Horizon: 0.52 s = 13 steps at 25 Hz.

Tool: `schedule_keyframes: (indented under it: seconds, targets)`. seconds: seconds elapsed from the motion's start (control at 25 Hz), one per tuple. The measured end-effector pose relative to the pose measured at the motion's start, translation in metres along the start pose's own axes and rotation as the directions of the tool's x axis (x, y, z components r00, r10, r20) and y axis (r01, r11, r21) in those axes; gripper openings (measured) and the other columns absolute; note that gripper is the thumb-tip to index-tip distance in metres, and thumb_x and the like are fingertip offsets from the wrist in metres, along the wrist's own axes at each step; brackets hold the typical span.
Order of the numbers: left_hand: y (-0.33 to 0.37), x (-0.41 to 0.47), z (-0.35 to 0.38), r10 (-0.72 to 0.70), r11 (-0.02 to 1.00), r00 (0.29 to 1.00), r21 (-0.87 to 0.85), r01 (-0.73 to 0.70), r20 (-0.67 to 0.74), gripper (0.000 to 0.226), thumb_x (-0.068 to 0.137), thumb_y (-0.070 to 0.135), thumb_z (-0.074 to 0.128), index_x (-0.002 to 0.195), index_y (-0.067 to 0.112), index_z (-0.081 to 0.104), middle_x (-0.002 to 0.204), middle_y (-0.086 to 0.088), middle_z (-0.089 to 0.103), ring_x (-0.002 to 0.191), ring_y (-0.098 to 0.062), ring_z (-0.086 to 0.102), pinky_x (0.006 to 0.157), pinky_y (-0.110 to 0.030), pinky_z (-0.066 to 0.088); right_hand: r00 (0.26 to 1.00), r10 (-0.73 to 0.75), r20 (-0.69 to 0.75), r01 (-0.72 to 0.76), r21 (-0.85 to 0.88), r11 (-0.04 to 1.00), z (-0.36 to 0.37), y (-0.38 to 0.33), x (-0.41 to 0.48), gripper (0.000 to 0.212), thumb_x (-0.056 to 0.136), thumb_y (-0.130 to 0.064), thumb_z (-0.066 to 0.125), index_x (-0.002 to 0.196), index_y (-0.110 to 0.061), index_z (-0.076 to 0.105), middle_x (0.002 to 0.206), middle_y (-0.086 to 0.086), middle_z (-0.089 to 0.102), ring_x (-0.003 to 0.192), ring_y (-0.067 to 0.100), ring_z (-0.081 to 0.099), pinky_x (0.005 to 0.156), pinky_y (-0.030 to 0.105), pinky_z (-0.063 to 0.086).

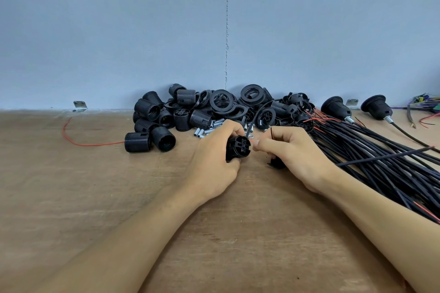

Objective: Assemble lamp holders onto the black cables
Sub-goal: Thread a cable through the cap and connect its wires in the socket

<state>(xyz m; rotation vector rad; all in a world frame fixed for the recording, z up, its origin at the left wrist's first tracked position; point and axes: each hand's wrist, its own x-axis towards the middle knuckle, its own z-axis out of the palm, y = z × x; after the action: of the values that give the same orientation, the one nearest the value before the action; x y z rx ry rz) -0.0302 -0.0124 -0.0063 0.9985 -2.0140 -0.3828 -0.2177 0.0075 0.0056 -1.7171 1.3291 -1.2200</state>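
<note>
Left hand: my view shows the left hand [214, 157] wrapped round a black lamp holder [238, 150], fingers over the top and thumb underneath, just above the table.
Lamp holder: held on its side, with the slotted terminal face turned toward the right hand.
Right hand: the right hand [292, 152] has its fingers curled, with thumb and forefinger pinching a red wire end [255, 142] right at the holder's terminal face.
Thin black wire: a thin black wire [271, 133] stands up between the right hand's fingers; I cannot tell where it ends.
Black cable: one black cable [381, 156] runs from behind the right hand out to the right, lying across the cable bundle.
Small black part: a small black part [276, 163] lies on the table under the right hand, mostly hidden.
Cable bundle: a thick bundle of black cables [392, 181] lies along the right side, with red wire ends fanned toward the pile.
Parts pile: black threaded shells [152, 123] and black rings [222, 101] are heaped against the wall, behind both hands.
Metal tubes: short silver tubes [209, 129] lie at the front of the pile, just behind the left hand.
Finished holders: two assembled lamp holders [335, 108] [377, 107] with cables attached lie at the far right, near the wall.
Loose red wire: a loose red wire [78, 141] curves across the table to the left of the pile.
Surface: a wooden table [95, 209] against a blue-grey wall [119, 31], with a metal bracket [79, 105] where the two meet.
</note>
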Motion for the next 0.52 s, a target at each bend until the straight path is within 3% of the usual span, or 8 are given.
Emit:
schedule_keyframes:
  seconds: [0.16, 0.52]
  targets:
    - [0.0015, -0.0007, -0.0006, 0.021, 1.0, 1.0, 0.01, -0.021, -0.014, 0.042, 0.079, 0.001, 0.071, 0.103, 0.031, 0.057, 0.096, 0.015, 0.067, 0.095, 0.003, 0.055, 0.075, -0.001, 0.034, 1.0, 0.014, -0.019, -0.015, -0.027, 1.0, 0.0007, 0.0026, 0.001, 0.037, 0.071, -0.041, 0.072, 0.074, -0.004, 0.064, 0.063, 0.003, 0.049, 0.06, 0.012, 0.039, 0.052, 0.017, 0.033]
    - [0.0019, -0.0019, -0.0004, 0.093, 0.991, 0.995, 0.099, -0.09, -0.029, 0.05, 0.071, -0.006, 0.066, 0.107, 0.028, 0.063, 0.101, 0.016, 0.065, 0.092, 0.013, 0.049, 0.081, 0.001, 0.031, 1.0, 0.03, -0.01, -0.03, -0.041, 0.999, 0.0031, -0.0004, -0.0011, 0.026, 0.072, -0.031, 0.07, 0.069, -0.007, 0.061, 0.061, 0.0, 0.049, 0.057, 0.01, 0.037, 0.051, 0.02, 0.03]
